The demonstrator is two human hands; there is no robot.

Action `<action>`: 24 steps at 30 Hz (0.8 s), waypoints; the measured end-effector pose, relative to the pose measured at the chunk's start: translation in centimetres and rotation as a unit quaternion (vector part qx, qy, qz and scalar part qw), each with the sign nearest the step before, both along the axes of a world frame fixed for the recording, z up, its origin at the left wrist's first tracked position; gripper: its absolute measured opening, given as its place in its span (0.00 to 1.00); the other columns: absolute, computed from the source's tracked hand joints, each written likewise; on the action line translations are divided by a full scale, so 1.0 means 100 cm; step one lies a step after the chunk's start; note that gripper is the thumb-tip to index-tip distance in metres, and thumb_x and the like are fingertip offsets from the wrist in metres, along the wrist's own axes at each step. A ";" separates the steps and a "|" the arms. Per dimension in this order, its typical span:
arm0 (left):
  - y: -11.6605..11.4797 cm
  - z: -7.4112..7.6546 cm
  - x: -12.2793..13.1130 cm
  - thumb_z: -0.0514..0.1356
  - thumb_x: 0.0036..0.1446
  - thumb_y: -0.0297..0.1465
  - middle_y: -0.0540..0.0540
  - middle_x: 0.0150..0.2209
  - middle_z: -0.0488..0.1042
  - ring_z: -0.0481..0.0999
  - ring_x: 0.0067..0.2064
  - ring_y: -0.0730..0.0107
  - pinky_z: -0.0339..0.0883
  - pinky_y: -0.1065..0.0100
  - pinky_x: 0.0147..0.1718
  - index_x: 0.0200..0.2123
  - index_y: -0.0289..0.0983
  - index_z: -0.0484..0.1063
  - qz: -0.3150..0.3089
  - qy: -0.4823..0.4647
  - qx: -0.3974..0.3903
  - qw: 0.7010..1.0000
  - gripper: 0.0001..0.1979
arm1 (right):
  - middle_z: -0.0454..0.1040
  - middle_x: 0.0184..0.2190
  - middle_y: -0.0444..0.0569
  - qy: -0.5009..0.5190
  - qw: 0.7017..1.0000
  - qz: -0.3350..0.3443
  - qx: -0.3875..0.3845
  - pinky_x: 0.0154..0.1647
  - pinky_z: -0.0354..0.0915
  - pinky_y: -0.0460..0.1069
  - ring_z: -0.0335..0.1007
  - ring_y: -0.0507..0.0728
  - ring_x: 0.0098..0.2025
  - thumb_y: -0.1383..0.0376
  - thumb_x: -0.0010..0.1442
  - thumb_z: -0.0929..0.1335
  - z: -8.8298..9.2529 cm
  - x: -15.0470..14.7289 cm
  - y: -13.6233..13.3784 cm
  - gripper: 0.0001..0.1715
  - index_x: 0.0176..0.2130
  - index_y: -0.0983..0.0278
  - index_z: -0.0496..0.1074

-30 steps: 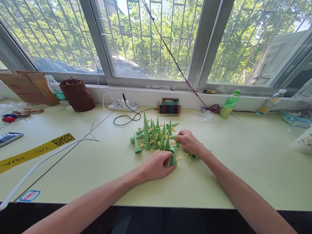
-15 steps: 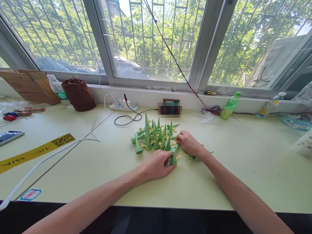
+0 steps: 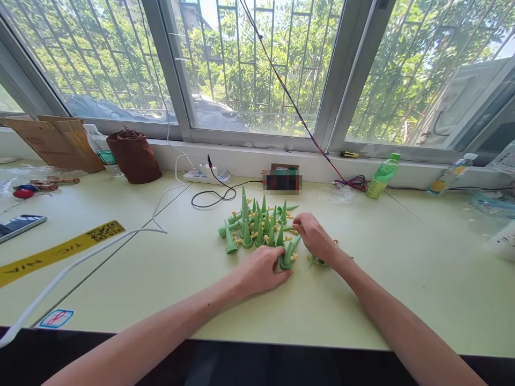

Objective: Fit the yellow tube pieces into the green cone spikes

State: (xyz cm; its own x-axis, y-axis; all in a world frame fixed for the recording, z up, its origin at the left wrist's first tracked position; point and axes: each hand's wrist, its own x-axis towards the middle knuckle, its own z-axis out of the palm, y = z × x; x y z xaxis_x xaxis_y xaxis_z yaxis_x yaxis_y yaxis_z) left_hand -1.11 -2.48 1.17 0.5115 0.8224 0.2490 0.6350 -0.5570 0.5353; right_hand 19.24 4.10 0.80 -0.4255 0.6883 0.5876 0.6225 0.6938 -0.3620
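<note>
My left hand (image 3: 263,268) is closed around the lower part of a green plant-watering spike (image 3: 287,259) with a small yellow valve on its side. The spike leans to the right, its tip close under my right hand. My right hand (image 3: 314,234) has its fingers bent together above the table; whatever they hold is too small or hidden to make out. Left of it and behind my left hand, several similar green spikes (image 3: 259,235) with yellow valves stand and lie in a cluster. A few more green and yellow pieces (image 3: 317,261) lie partly hidden beneath my right wrist.
Behind the cluster sit a blurred dark box (image 3: 282,181) and a power strip (image 3: 206,176) with cables. A green bottle (image 3: 383,176) and a clear bottle (image 3: 451,174) stand to the right. Leftward are a brown pouch (image 3: 134,157), a phone (image 3: 20,227) and a white cable (image 3: 100,244).
The spike in my left hand has tipped to the right. My right hand has lifted slightly near its tip. The whole view has shifted a little.
</note>
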 end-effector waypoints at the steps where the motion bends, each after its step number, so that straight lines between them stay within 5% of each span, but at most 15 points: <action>1: 0.000 0.000 0.000 0.63 0.49 0.34 0.54 0.20 0.66 0.63 0.22 0.76 0.51 0.71 0.22 0.24 0.37 0.64 0.003 0.000 -0.001 1.000 0.10 | 0.69 0.35 0.51 0.015 1.000 0.004 -0.002 0.42 0.64 0.53 0.64 0.59 0.40 0.67 0.69 0.59 0.000 -0.001 -0.001 0.09 0.37 0.62 0.64; 14: 0.002 -0.003 0.000 0.61 0.52 0.33 0.53 0.20 0.66 0.62 0.21 0.75 0.49 0.70 0.21 0.23 0.37 0.62 -0.002 0.012 -0.014 1.000 0.11 | 0.71 0.36 0.51 0.094 0.994 0.035 0.031 0.43 0.65 0.52 0.66 0.57 0.42 0.65 0.70 0.59 0.009 -0.011 -0.019 0.12 0.44 0.60 0.70; 24: 0.003 0.003 0.003 0.61 0.55 0.36 0.54 0.19 0.63 0.59 0.21 0.79 0.54 0.72 0.22 0.23 0.37 0.59 0.042 -0.105 0.068 0.991 0.15 | 0.74 0.33 0.48 0.163 0.984 0.008 0.067 0.39 0.66 0.50 0.70 0.55 0.37 0.66 0.67 0.63 0.015 -0.016 -0.034 0.06 0.40 0.61 0.71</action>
State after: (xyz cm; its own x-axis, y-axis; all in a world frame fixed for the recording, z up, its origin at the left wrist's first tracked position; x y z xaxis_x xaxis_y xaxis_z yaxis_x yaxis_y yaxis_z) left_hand -0.79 -2.20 1.46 0.3685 0.8113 0.4539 0.5647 -0.5832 0.5839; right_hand 17.68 0.73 2.32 -0.2082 0.5907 0.7796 0.4772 0.7571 -0.4462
